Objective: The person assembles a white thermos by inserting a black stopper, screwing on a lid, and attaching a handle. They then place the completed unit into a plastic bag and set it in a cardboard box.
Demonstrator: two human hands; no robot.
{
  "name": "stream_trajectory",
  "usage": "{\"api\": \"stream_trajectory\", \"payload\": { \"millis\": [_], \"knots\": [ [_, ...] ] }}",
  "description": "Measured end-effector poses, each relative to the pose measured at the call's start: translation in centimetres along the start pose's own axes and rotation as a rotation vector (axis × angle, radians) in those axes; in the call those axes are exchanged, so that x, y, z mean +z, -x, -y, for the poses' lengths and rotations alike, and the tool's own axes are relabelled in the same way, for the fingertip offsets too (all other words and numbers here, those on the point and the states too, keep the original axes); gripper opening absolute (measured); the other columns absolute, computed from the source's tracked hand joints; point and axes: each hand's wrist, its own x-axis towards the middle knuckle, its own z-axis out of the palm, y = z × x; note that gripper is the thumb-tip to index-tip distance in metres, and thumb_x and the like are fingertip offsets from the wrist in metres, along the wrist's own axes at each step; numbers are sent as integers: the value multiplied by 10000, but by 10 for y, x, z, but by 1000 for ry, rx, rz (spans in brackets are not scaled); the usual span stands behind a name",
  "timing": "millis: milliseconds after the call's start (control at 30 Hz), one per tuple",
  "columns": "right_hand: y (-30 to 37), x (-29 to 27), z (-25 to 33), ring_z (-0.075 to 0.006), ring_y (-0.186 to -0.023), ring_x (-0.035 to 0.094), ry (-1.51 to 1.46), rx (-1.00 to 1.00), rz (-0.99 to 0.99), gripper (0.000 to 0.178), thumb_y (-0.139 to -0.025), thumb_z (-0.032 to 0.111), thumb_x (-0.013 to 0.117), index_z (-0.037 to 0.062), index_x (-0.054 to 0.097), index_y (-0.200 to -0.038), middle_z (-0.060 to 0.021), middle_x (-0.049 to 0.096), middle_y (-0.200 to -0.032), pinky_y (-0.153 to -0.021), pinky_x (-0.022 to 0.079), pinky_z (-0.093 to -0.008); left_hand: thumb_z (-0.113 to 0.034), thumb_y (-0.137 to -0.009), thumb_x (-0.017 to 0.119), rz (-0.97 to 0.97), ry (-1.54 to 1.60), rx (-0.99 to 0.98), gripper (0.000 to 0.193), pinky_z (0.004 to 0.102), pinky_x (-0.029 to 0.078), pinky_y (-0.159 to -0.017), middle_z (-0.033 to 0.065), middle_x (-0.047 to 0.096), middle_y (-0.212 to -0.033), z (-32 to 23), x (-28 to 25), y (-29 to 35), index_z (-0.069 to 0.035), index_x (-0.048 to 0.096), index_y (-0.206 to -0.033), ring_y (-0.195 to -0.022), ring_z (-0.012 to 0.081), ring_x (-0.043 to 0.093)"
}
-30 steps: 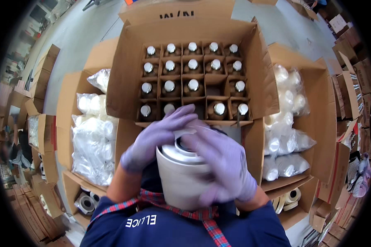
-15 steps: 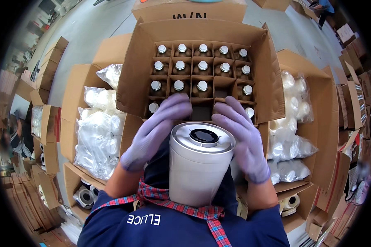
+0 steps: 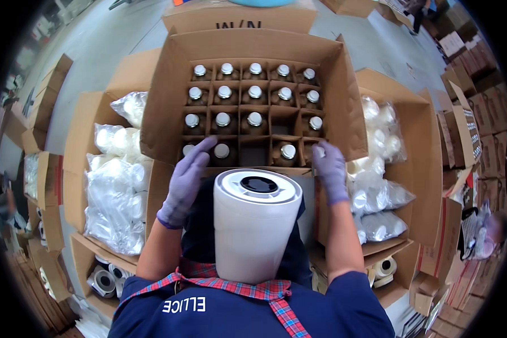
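A brown cardboard carton (image 3: 253, 45) with cardboard dividers stands in front of me, holding rows of brown bottles with silver-white caps (image 3: 254, 92). In the third row one cell lacks a bottle, as does the middle cell (image 3: 254, 155) of the nearest row. My left hand (image 3: 187, 183), in a lilac glove, is open with fingers stretched over the near left corner bottle, partly hiding its cap. Beside the near right corner bottle's cap (image 3: 320, 152) is my gloved right hand (image 3: 332, 172), open with fingers slightly bent; contact is unclear. Between my forearms stands a white cylinder (image 3: 256, 231) with a black round centre.
Open cartons with bagged white items flank the bottle carton at left (image 3: 118, 180) and right (image 3: 386, 152). Lower boxes hold white rolls (image 3: 103, 280). Another carton (image 3: 236, 17) stands behind. Stacked boxes (image 3: 484, 112) line the right side.
My hands have moved apart, from the middle of the nearest row to its two ends. Two bottles beside the vacant middle cell now show. The whole view has shifted slightly.
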Motion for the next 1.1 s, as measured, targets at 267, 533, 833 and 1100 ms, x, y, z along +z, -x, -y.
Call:
{"api": "stream_trajectory", "payload": {
  "millis": [267,533,833,1100],
  "knots": [
    [-6,111,-57,-367,-1186,578,385,439,134,617,-857,447,728,59,499,-1278,-157,550,-1258,-948,520,-482,-330,-887,653,536,-291,39,499,538,228,-1178,145,583,-1378,-2,24,5,-79,610,-1316,-1319,321,500],
    [1,114,-90,-363,-1082,667,235,356,223,295,-946,187,555,11,654,-1160,-252,580,-1288,-905,562,-430,-162,-961,516,428,184,-282,268,307,447,-915,99,579,-1120,-33,56,55,3,581,-1161,-1048,188,557],
    [112,-150,45,-229,-892,677,-1126,-181,177,206,-1005,229,599,31,628,-1052,-79,679,-990,-819,570,-378,-215,-802,844,700,351,-367,560,186,509,-658,38,741,-951,-47,30,76,37,662,-1269,-750,44,632],
    [217,-206,95,-230,-951,642,-259,-1318,248,279,-702,185,724,95,667,-959,-76,610,-1038,-893,581,-404,-375,-622,947,1012,294,-394,755,263,534,-907,111,751,-1085,-38,42,70,44,699,-1199,-975,129,680]
  ]
}}
